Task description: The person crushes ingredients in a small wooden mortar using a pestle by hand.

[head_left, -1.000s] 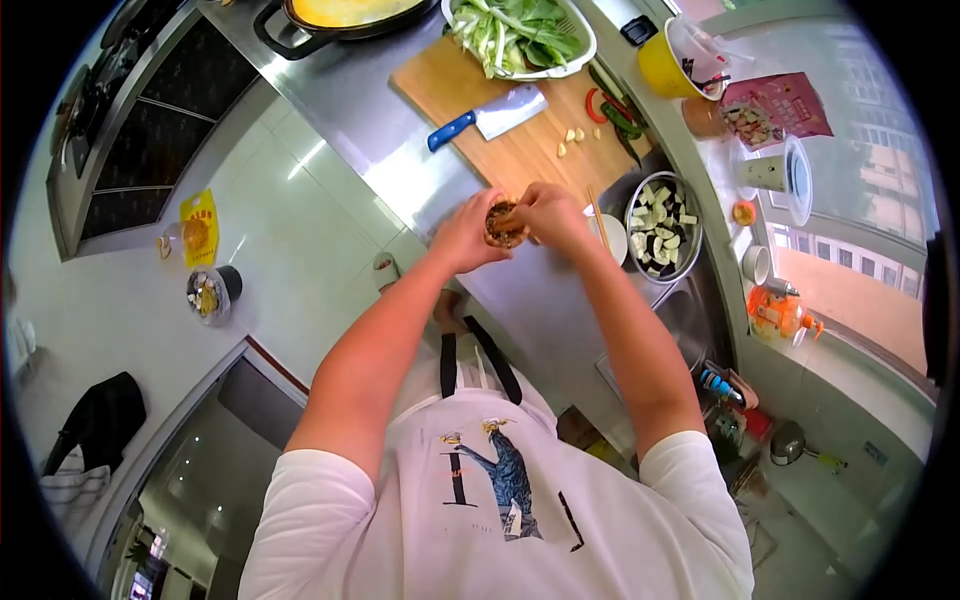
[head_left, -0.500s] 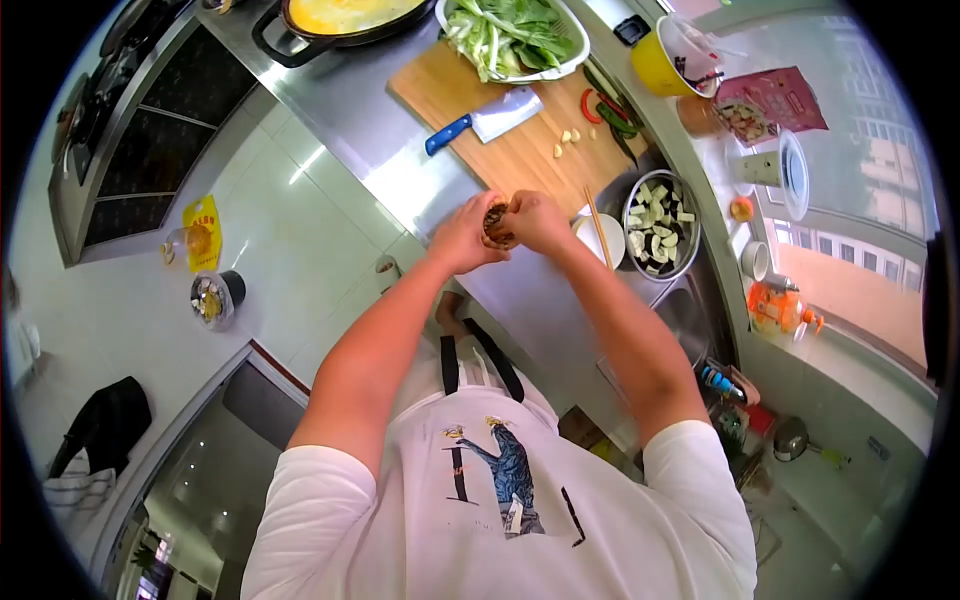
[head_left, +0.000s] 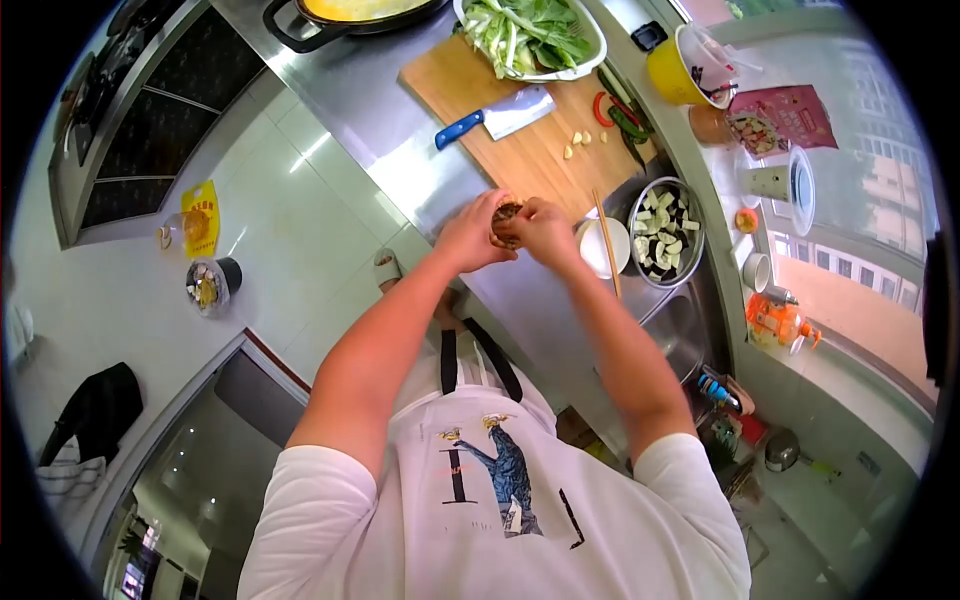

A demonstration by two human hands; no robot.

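Being clasped by left hand: vessel, mouth partly covered by curled right hand, hold hidden. Right of hands, eggplant is cut; beyond, garlic is peeled, seemingly uncut.

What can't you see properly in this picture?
In the head view:
What the brown thing is: left hand and right hand cover much of it.
Pan and basket: cut off by the top edge.
Pink packet: print too small to read.
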